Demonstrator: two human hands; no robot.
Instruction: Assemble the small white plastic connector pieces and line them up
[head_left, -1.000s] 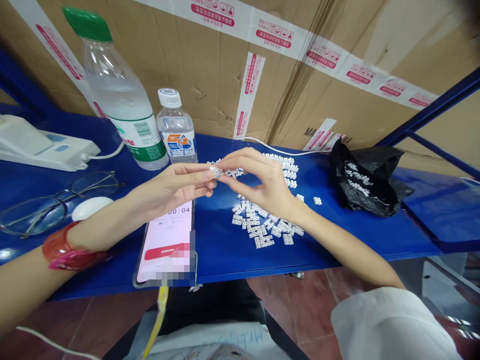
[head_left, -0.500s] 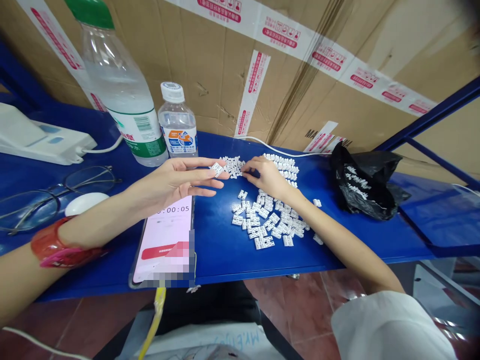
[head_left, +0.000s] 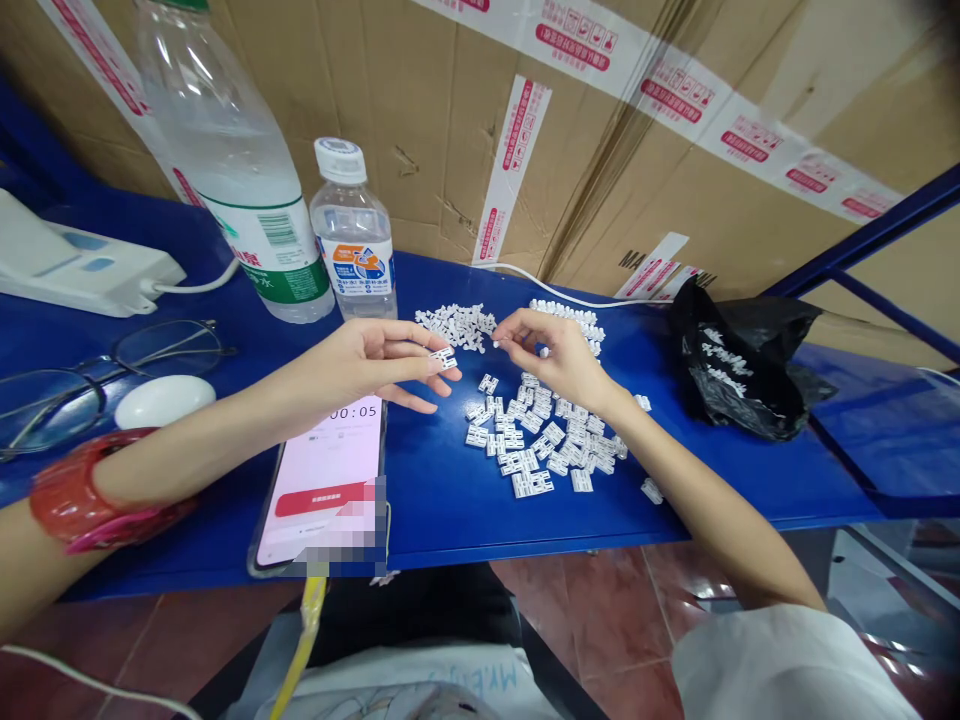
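Taped brown cardboard boxes (head_left: pixel 450 130) stand behind a blue metal bench (head_left: pixel 450 500) where the work goes on.

The left hand (head_left: pixel 375 362) lies palm-up with its fingers mostly spread. Thumb and forefinger tips pinch one small white plastic piece (head_left: pixel 444 358) just above the bench, beside the pink-screened phone (head_left: pixel 330 480). The right hand (head_left: pixel 559 355) has thumb and forefinger drawn narrow at the edge of the back heap of white pieces (head_left: pixel 457 325). I cannot tell whether a piece sits between them.

With parts this small, the work probably goes best with fingertip grips only. It should also help to lift a single piece clear of the heap and keep the left-hand piece turned so its face shows.

- **White pieces:** three groupings. These are the back heap, a tidier row (head_left: pixel 574 318) behind the right hand, and a near scatter (head_left: pixel 540 440) under the right wrist. A few strays lie toward the bench edge, and the pieces are too many to count singly.
- **Clear plastic bottles:** two, a large green-labelled one (head_left: pixel 247 190) and a small white-capped one (head_left: pixel 352 245).
- **One each:** a phone, a pair of wire-rimmed glasses (head_left: pixel 97 380), a white oval object (head_left: pixel 165 400), a crumpled black plastic bag (head_left: pixel 742 360), a white device (head_left: pixel 75 265) at far left, and a red bangle (head_left: pixel 82 490) on the left wrist.
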